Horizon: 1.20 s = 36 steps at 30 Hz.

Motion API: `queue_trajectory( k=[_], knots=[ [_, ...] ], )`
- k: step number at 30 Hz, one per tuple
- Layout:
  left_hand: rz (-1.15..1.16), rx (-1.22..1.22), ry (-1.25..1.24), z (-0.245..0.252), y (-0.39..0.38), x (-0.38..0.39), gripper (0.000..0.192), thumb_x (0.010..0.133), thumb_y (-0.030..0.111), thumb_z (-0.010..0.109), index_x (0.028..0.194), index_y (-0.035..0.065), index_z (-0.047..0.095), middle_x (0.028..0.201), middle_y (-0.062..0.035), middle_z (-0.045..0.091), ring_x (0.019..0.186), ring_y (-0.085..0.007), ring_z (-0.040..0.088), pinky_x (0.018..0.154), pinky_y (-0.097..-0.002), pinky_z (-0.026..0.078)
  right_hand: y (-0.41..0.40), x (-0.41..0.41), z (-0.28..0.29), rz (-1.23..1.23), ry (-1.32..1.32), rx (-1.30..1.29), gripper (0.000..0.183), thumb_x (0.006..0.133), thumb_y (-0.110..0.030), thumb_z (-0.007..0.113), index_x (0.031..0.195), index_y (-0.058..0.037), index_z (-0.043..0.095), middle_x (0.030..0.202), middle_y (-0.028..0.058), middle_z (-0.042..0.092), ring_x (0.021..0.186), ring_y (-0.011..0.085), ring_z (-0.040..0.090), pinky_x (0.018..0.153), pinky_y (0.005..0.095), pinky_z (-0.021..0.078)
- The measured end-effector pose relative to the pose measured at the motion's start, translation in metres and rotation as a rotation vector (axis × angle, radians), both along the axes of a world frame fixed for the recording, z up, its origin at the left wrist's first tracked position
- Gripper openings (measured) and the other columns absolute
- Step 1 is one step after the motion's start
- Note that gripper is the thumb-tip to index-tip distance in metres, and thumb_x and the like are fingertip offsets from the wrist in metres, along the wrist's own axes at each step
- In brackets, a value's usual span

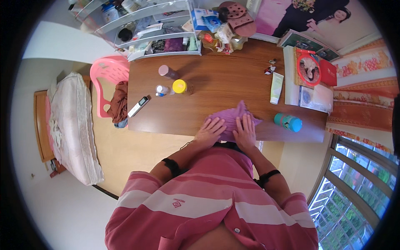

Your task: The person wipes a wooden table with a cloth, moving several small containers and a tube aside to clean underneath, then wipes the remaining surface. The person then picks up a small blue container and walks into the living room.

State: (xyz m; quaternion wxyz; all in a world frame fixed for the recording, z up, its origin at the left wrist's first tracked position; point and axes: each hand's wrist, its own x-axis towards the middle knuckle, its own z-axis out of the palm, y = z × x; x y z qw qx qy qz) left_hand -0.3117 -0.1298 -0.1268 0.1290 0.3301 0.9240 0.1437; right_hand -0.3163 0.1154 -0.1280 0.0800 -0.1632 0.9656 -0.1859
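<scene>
A purple cloth (229, 117) lies rumpled at the near edge of the brown wooden table (231, 78), with one corner pointing away from me. My left hand (211, 129) rests flat on its left side, fingers slightly apart. On its right part lies my right hand (245, 129), palm down, with the fingers stretched out. Neither hand visibly grips the cloth. The cloth's near end reaches the table edge by my waist, and the parts beneath my palms are hidden.
A teal bottle (288, 122) lies right of the cloth, near a green-white tube (277, 88). Further left stand a yellow-lidded jar (180, 86), a pinkish cylinder (168, 72) and a small white-capped bottle (162, 89). A white handheld device (138, 106) lies at the left edge.
</scene>
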Motion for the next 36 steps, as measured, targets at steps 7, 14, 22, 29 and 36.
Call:
queue_trajectory(
  k=[7, 14, 22, 29, 36],
  knots=[
    [0.497, -0.019, -0.006, 0.002, -0.014, 0.034, 0.066, 0.093, 0.036, 0.064, 0.153, 0.0132, 0.046, 0.165, -0.0157, 0.03, 0.154, -0.0414, 0.022, 0.122, -0.0602, 0.019, -0.058, -0.055, -0.006, 0.213, -0.002, -0.1, 0.067, 0.093, -0.033, 0.065, 0.153, -0.0115, 0.044, 0.163, 0.0187, 0.033, 0.154, 0.0354, 0.024, 0.125, 0.0518, 0.0185],
    [0.322, 0.159, -0.013, -0.001, 0.056, 0.016, 0.049, 0.092, 0.03, 0.064, 0.139, 0.0155, 0.061, 0.163, -0.0155, 0.034, 0.151, -0.0448, 0.027, 0.119, -0.0647, 0.025, 0.018, -0.001, -0.006, 0.002, -0.028, 0.044, 0.071, 0.095, -0.034, 0.063, 0.157, -0.0109, 0.038, 0.166, 0.0199, 0.026, 0.155, 0.0374, 0.021, 0.126, 0.0503, 0.0172],
    [0.301, 0.255, -0.093, -0.014, 0.084, 0.022, 0.025, 0.09, 0.021, 0.064, 0.111, 0.0105, 0.074, 0.14, -0.0093, 0.061, 0.14, -0.0332, 0.047, 0.114, -0.0567, 0.036, 0.071, 0.037, -0.008, -0.074, 0.03, -0.032, 0.062, 0.097, -0.03, 0.061, 0.152, -0.0068, 0.043, 0.158, 0.0232, 0.038, 0.146, 0.0429, 0.035, 0.12, 0.0517, 0.0302],
    [0.533, 0.132, 0.098, -0.005, 0.05, 0.021, 0.027, 0.085, 0.016, 0.072, 0.11, 0.0082, 0.069, 0.117, -0.009, 0.067, 0.114, -0.033, 0.061, 0.095, -0.0467, 0.052, 0.044, 0.014, -0.007, -0.236, -0.036, -0.172, 0.059, 0.094, -0.023, 0.063, 0.147, -0.0076, 0.045, 0.13, 0.0236, 0.059, 0.118, 0.0456, 0.056, 0.1, 0.0547, 0.0475],
    [0.703, -0.053, -0.158, 0.014, 0.002, 0.0, 0.029, 0.087, 0.025, 0.074, 0.112, 0.0128, 0.065, 0.113, -0.0122, 0.068, 0.114, -0.0344, 0.062, 0.093, -0.048, 0.053, 0.003, -0.019, -0.02, -0.386, -0.04, -0.156, 0.045, 0.087, -0.019, 0.071, 0.128, -0.0096, 0.053, 0.112, 0.0182, 0.065, 0.105, 0.042, 0.063, 0.087, 0.0544, 0.0523]
  ],
)
